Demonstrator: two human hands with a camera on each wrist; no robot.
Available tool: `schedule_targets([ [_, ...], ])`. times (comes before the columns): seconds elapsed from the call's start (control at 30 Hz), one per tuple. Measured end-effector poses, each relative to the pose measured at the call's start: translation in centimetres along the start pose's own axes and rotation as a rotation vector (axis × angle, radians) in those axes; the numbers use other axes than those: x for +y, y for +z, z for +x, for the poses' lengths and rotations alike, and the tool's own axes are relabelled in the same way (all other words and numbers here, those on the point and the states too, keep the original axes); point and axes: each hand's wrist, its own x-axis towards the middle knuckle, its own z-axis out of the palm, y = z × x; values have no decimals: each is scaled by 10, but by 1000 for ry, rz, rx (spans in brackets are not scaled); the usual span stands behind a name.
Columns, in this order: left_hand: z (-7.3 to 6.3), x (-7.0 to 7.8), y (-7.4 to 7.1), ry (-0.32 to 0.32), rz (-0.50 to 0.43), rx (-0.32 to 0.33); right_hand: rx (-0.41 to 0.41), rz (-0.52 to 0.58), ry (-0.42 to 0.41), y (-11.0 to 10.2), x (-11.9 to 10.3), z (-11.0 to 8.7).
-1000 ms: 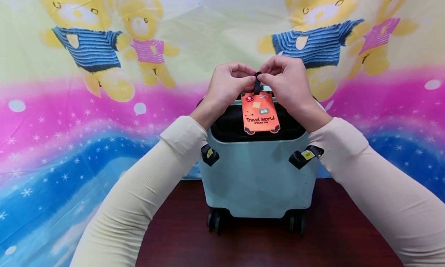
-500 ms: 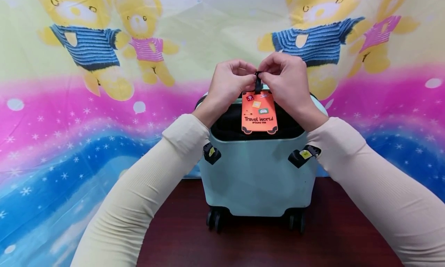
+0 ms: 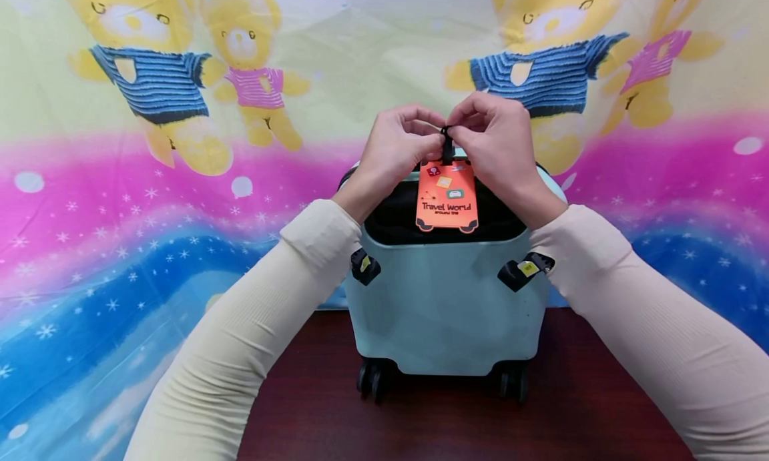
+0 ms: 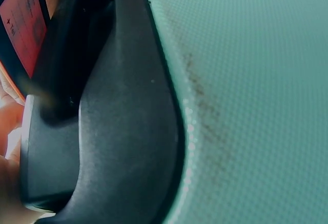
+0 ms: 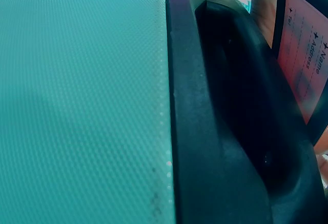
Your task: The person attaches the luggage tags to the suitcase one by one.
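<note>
An orange luggage tag (image 3: 447, 195) with "Travel World" lettering hangs by its short black strap (image 3: 447, 149) over the dark top of a mint-green suitcase (image 3: 444, 307). From the left, my left hand (image 3: 393, 147) pinches the strap's upper end between thumb and fingers. My right hand (image 3: 498, 141) pinches the same end from the other side, the fingertips of both hands nearly meeting. The tag's back, a pink name and address card (image 5: 303, 55), shows beside the suitcase's black handle (image 5: 246, 75) in the right wrist view. Fingertips cover part of the strap's end.
The suitcase stands on its black wheels (image 3: 371, 379) on a dark red-brown table (image 3: 444, 424). Behind it hangs a cloth (image 3: 360, 47) printed with teddy bears. Black wrist-camera straps (image 3: 518, 274) show below both cuffs.
The tag has swung slightly left and hangs straighter than a second ago. Both hands keep pinching the strap in almost the same place, with only small shifts.
</note>
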Motion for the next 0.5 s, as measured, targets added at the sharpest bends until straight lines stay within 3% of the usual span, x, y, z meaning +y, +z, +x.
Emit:
schedule_targets([
  [0.5, 1, 3, 4, -47, 47, 15, -1, 12, -22, -1, 1, 0],
])
